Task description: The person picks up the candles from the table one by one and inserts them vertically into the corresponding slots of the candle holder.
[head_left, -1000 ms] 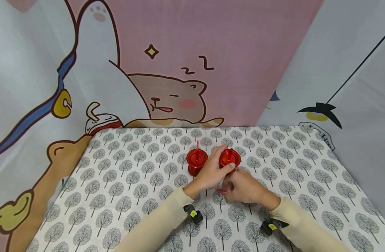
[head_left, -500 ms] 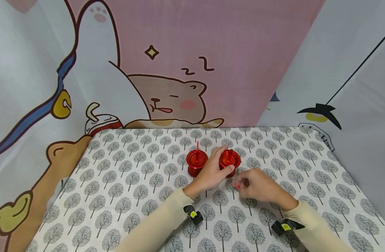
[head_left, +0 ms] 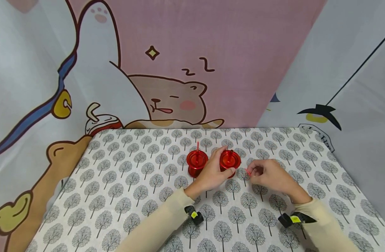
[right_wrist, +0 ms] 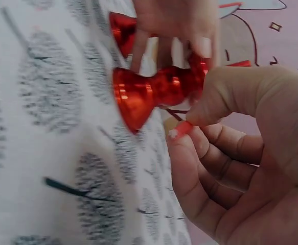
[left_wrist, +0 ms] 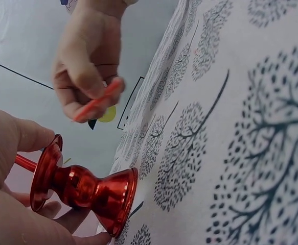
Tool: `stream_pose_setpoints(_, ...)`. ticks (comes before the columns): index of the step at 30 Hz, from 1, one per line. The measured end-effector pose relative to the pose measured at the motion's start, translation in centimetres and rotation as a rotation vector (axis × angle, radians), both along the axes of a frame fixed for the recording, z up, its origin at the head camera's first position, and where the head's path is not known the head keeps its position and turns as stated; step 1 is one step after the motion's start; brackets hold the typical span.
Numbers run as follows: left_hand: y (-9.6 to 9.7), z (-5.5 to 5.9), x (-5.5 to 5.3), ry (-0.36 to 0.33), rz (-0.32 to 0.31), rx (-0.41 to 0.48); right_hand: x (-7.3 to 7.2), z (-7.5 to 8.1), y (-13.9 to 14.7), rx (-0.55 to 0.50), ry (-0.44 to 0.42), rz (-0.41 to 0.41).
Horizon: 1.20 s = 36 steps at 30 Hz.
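My left hand (head_left: 210, 171) grips a shiny red candlestick (head_left: 229, 159) that stands upright on the cloth, thumb and fingers around its wide dish. A short red stick (left_wrist: 25, 162) rises from the dish's middle in the left wrist view. To the left, close behind the left hand, stands a matching candlestick (head_left: 196, 160) with a thin red stick pointing up. My right hand (head_left: 271, 175), off to the right of the held candlestick, pinches a slim red stick (right_wrist: 182, 128) between thumb and index finger. Its pale end faces the camera in the right wrist view.
A white cloth (head_left: 148, 199) printed with grey trees covers the table. Behind it hangs a pink and white curtain (head_left: 242, 63) with cartoon animals, meeting the table's far edge. Both wrists wear a small black camera strap (head_left: 193, 215) over cream sleeves.
The right hand has moved right and a little farther from the body, away from the held candlestick, carrying the slim red stick. The left hand and both candlesticks have stayed in place.
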<state>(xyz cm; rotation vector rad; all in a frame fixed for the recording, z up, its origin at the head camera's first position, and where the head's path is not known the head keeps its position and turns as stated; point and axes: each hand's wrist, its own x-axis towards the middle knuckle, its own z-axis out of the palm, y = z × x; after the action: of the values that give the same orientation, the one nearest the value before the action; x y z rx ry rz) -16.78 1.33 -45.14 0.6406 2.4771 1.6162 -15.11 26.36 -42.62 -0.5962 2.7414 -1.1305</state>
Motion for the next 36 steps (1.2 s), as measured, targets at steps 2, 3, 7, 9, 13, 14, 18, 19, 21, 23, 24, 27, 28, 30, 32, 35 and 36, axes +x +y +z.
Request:
stream_pose_setpoints(2, 0.0, 0.0, 0.0, -0.010, 0.006, -0.006, -0.2, 0.5, 0.1, -0.014, 0.009, -0.017)
stream_pose_setpoints(3, 0.1, -0.1, 0.0, -0.014, 0.009, -0.008, -0.4, 0.7, 0.1, -0.023, 0.016, -0.023)
stream_pose_setpoints(7, 0.1, -0.1, -0.1, -0.023, 0.010, -0.005, -0.9, 1.6, -0.3, -0.060, 0.042, -0.042)
stream_pose_setpoints(9, 0.0, -0.1, -0.1, -0.031, 0.007, -0.005, -1.2, 2.0, -0.6, -0.072, 0.062, -0.053)
stream_pose_setpoints(13, 0.1, -0.2, -0.1, -0.042, 0.009, 0.005, -1.9, 2.6, -1.5, -0.113, 0.104, -0.065)
stream_pose_setpoints(14, 0.1, -0.2, -0.1, -0.045, 0.010, 0.008, -2.1, 2.8, -1.7, -0.125, 0.123, -0.067)
stream_pose_setpoints(18, 0.0, -0.1, -0.1, -0.067, 0.018, 0.012, -2.7, 3.6, -2.8, -0.187, 0.192, -0.070)
stream_pose_setpoints(19, 0.0, -0.1, -0.1, -0.071, 0.017, 0.012, -2.8, 3.8, -3.0, -0.203, 0.203, -0.074)
stream_pose_setpoints(21, 0.0, 0.0, -0.1, -0.076, 0.014, 0.009, -3.1, 4.3, -3.6, -0.225, 0.210, -0.083)
stream_pose_setpoints(23, 0.0, 0.1, -0.1, -0.079, 0.012, 0.002, -3.3, 4.7, -4.0, -0.245, 0.202, -0.091)
stream_pose_setpoints(24, 0.0, 0.1, -0.1, -0.079, 0.010, 0.001, -3.4, 4.8, -4.2, -0.258, 0.197, -0.092)
stream_pose_setpoints(27, 0.0, 0.0, -0.1, -0.082, 0.006, -0.003, -3.7, 5.1, -4.8, -0.295, 0.183, -0.095)
stream_pose_setpoints(28, 0.0, -0.1, -0.2, -0.084, 0.006, -0.004, -3.7, 5.1, -4.9, -0.312, 0.178, -0.096)
stream_pose_setpoints(30, 0.0, -0.1, -0.2, -0.090, 0.004, -0.001, -3.8, 5.1, -5.2, -0.346, 0.171, -0.099)
stream_pose_setpoints(32, 0.0, -0.1, -0.1, -0.091, 0.003, 0.002, -3.9, 5.1, -5.3, -0.373, 0.170, -0.106)
stream_pose_setpoints(35, 0.0, 0.0, -0.1, -0.087, 0.004, 0.005, -3.9, 5.0, -5.4, -0.408, 0.175, -0.113)
stream_pose_setpoints(36, 0.0, 0.0, -0.1, -0.085, 0.005, 0.003, -3.9, 4.9, -5.4, -0.419, 0.178, -0.114)
